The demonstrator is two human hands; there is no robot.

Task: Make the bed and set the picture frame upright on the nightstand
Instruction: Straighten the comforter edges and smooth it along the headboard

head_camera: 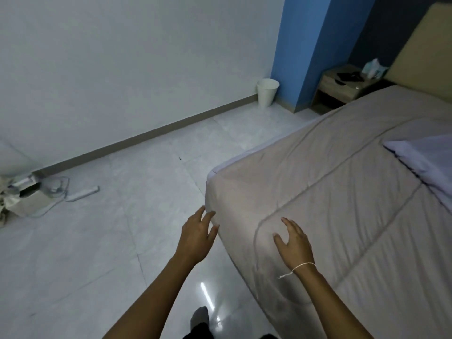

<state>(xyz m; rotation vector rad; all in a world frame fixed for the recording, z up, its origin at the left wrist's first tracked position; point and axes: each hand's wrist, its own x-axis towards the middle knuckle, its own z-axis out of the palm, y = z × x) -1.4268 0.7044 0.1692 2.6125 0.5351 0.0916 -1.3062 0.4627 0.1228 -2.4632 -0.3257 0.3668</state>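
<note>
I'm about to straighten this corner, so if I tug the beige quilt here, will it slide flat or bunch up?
The beige quilt looks soft and floppy: it drapes over the corner and shows creases, so it probably bunches. Its stitched padding suggests some weight, so pulling with both left hand and right hand likely works better.

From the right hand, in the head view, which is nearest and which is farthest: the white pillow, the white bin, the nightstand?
Measured from the right hand, which lies on the bed cover:
1. White pillow, on the bed, toward the right edge.
2. White bin, on the floor by the wall, beside the blue column.
3. Nightstand, at the head of the bed, far corner.
</note>
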